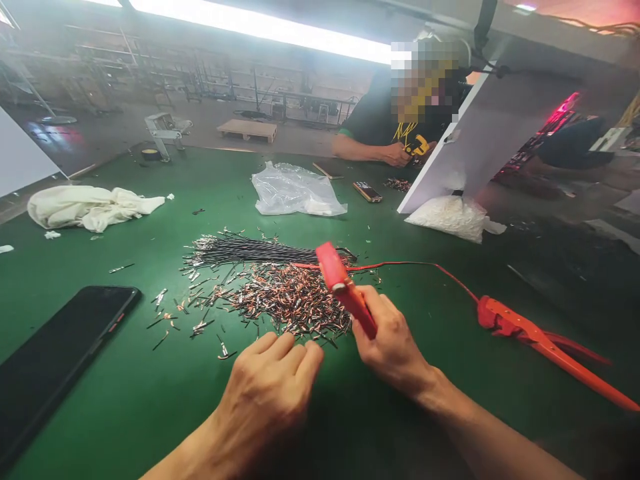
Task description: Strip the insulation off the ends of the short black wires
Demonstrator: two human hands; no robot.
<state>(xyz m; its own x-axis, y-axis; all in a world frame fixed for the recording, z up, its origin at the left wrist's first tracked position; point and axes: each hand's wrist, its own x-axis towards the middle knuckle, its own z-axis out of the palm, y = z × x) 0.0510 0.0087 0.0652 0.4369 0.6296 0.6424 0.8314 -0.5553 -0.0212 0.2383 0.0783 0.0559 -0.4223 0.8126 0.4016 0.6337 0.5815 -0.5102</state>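
Observation:
My right hand (393, 340) is closed around a red hand tool with a boxy head, which looks like a wire stripper (345, 290). Its head points up and away, over the right side of a heap of short wire pieces (295, 300) with copper and black parts. My left hand (273, 380) is at the near edge of that heap, fingers curled under; anything inside them is hidden. Beyond the heap lies a bundle of black wires (240, 250) with bare, silvery ends on the left. A thin red strip (400, 264) runs behind the stripper to the right.
An orange-handled plier-like tool (520, 327) lies at right, a black phone (65, 360) at left. Farther back are a whitish cloth (90, 207), a clear plastic bag (295, 190) and a tied white bag (450, 217) beside a slanted panel (450, 133). A co-worker (380, 127) sits opposite, holding a yellow tool.

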